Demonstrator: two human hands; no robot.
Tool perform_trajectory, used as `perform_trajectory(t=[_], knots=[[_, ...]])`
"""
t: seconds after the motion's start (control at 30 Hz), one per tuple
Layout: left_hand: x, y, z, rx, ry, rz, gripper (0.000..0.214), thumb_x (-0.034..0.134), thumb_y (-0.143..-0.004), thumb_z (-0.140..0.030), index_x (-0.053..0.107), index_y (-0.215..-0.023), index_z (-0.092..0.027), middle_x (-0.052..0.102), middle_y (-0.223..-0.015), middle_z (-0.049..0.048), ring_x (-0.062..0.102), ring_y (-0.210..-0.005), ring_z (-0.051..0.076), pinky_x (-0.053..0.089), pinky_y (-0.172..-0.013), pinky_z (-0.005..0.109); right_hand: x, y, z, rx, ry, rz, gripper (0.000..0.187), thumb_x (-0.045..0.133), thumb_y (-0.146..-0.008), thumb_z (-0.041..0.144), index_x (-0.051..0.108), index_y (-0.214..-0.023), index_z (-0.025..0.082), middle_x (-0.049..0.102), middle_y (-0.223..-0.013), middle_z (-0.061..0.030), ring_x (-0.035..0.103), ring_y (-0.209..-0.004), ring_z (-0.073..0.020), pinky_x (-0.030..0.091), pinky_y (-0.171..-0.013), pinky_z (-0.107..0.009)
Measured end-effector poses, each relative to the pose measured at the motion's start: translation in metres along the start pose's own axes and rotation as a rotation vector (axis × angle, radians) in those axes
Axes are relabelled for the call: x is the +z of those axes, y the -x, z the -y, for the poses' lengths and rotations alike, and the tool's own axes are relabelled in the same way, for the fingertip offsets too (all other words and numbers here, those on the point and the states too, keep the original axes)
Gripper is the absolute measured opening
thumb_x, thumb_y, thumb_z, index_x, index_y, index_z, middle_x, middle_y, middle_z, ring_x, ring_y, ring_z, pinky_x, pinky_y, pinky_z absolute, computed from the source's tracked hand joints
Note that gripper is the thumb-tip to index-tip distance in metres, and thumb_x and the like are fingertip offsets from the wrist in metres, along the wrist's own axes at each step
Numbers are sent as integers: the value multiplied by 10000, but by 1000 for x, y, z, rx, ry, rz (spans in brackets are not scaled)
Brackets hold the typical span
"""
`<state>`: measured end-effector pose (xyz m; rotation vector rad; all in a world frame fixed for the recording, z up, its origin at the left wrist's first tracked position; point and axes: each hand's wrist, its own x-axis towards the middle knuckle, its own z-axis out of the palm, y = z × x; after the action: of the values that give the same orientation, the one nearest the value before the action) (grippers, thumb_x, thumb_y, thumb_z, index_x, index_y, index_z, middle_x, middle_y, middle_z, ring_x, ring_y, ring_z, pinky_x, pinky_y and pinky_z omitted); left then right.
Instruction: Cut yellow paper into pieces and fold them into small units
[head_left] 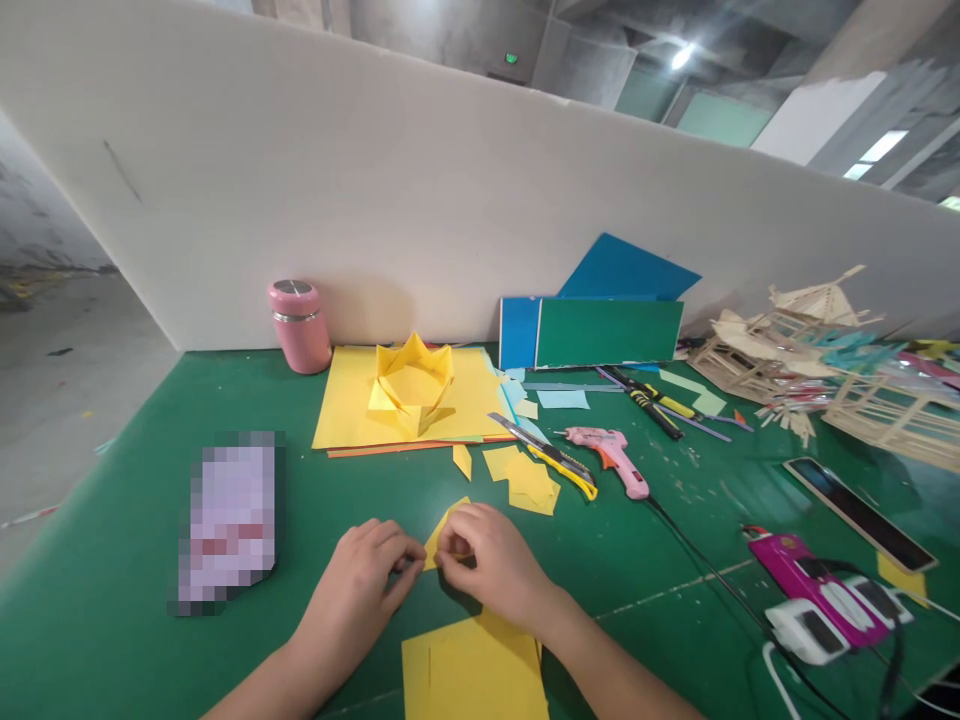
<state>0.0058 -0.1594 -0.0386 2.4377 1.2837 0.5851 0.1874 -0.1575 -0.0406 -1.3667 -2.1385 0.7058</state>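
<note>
Green tabletop (337,490) spreads beneath: the left hand (367,568) seems to pinch the near-left corner of a small yellow paper piece (441,532), the right hand (496,555) its right side, beyond a yellow sheet (476,672). Matching edges before pressing should keep creases crisp.

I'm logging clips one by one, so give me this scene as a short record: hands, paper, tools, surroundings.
Left hand: seems to pinch the left edge of a small yellow paper piece
Right hand: fingertips at that piece's right side
Near edge: yellow sheet
Beyond the hands: pointed yellow paper crown on stacked paper sheets
Tools: utility knife, blade out; pink glue gun, corded
Back left: pink lidded flask
Far right: wooden stick models
Unreadable: pixelated item, left
</note>
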Motion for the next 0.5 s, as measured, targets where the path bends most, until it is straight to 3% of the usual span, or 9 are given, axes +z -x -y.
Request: perform_trajectory(t=[0.5], knots=[[-4, 1, 1, 9, 74, 59, 224, 440, -852, -107, 636, -830, -212, 661, -800, 22, 621, -753, 195, 477, -690, 330, -6, 1, 1, 51, -88, 32, 234, 636, -735, 33, 491, -645, 192, 503, -655, 36, 490, -654, -129, 362, -576, -225]])
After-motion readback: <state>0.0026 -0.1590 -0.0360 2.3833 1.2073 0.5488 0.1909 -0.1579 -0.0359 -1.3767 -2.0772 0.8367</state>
